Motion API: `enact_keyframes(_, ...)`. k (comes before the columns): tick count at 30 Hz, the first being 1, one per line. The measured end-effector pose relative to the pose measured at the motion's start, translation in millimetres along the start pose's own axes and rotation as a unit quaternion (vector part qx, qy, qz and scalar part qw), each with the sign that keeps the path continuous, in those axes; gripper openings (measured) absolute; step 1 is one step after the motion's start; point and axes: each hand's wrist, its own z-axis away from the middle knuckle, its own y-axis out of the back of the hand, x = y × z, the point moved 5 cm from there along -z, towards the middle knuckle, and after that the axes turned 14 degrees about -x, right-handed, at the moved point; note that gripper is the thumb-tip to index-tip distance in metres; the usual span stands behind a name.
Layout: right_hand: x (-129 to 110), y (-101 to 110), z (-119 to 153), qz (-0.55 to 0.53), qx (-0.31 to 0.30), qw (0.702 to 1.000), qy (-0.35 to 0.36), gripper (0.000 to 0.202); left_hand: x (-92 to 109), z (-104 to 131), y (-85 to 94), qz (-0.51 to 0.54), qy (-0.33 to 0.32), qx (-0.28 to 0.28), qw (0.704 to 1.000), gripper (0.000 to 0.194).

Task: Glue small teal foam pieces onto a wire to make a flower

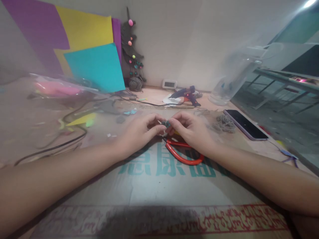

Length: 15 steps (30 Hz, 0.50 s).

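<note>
Both my hands meet near the middle of the table, fingertips pinched round a small grey-green piece (165, 123); it looks like a bit of cord or a little ornament, too small to name surely. My left hand (148, 129) holds it from the left with thumb and fingers. From the right, my right hand (188, 128) pinches the same piece. Just below the hands lie scissors with red handles (184, 162), partly hidden by my right hand. A heap of grey cord (225, 123) sits to the right of my right hand.
A phone (245, 124) and a clear jug (224, 81) stand at right. Behind are a glue gun (185, 95), a small white digital display (169, 84) and a dark hanging ornament with pompoms (131, 49). Coloured sheets (96, 66) lean left; a black cable (59, 144) crosses the table.
</note>
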Motion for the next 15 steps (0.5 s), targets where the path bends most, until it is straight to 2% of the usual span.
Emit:
enact_keyframes(7,-2.6,-1.8,1.0,-0.009,-0.005,1.000,-0.004,0.020,0.5,-0.8,0.0,-0.025,-0.005,0.008,1.000,0.022)
enact_keyframes(15,-1.3,-0.1,0.1,-0.005,-0.003,1.000,-0.010,0.029,2.5,-0.3,0.1,-0.048,0.002,0.005,0.999,0.023)
